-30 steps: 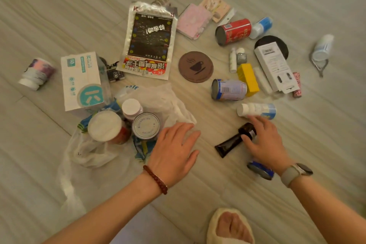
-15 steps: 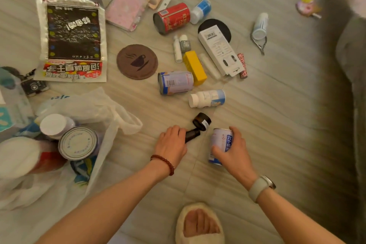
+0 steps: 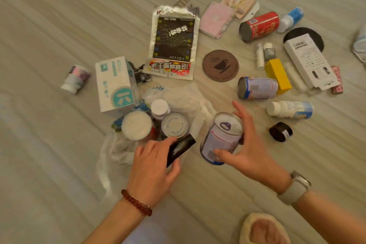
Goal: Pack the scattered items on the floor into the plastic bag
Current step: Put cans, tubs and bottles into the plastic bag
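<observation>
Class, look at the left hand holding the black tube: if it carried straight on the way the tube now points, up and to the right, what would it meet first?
Probably the plastic bag, the crumpled edge just beyond the black tube in the left hand. Further along that line lies the brown coaster. Height above the floor is unclear, so it might pass over the bag.

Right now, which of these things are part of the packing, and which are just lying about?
In play:
left hand holding the black tube
right hand holding the blue can
plastic bag, with a tin and a jar already in it

Still lying about:
red can
coaster
yellow box
foil pouch
black cap
</observation>
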`<state>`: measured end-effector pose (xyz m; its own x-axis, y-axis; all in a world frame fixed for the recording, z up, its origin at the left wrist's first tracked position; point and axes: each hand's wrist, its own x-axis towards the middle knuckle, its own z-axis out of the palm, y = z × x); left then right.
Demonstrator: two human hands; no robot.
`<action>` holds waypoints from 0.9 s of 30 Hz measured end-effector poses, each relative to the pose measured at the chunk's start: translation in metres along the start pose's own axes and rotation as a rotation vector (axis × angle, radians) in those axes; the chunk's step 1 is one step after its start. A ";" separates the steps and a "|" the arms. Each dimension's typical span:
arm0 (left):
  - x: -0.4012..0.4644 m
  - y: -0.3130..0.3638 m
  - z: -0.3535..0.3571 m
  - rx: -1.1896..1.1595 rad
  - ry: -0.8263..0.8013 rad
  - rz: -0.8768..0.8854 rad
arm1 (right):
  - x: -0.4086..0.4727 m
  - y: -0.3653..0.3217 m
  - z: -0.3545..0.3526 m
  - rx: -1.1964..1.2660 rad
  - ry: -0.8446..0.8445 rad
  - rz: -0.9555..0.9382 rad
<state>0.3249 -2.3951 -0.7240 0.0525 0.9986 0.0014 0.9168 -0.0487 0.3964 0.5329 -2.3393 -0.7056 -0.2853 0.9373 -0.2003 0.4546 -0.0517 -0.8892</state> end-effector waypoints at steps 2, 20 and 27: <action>-0.013 -0.020 -0.010 0.075 -0.010 -0.105 | 0.009 -0.011 0.018 0.017 -0.032 -0.077; -0.022 -0.100 -0.012 -0.424 -0.019 -0.924 | 0.039 -0.015 0.114 -0.979 -0.215 -0.761; -0.020 -0.092 -0.006 -0.442 0.165 -0.870 | 0.032 0.000 0.101 -1.023 -0.128 -0.740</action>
<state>0.2374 -2.4106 -0.7549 -0.6562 0.6746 -0.3381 0.3772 0.6813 0.6273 0.4387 -2.3445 -0.7532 -0.8020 0.5856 0.1175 0.5780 0.8106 -0.0942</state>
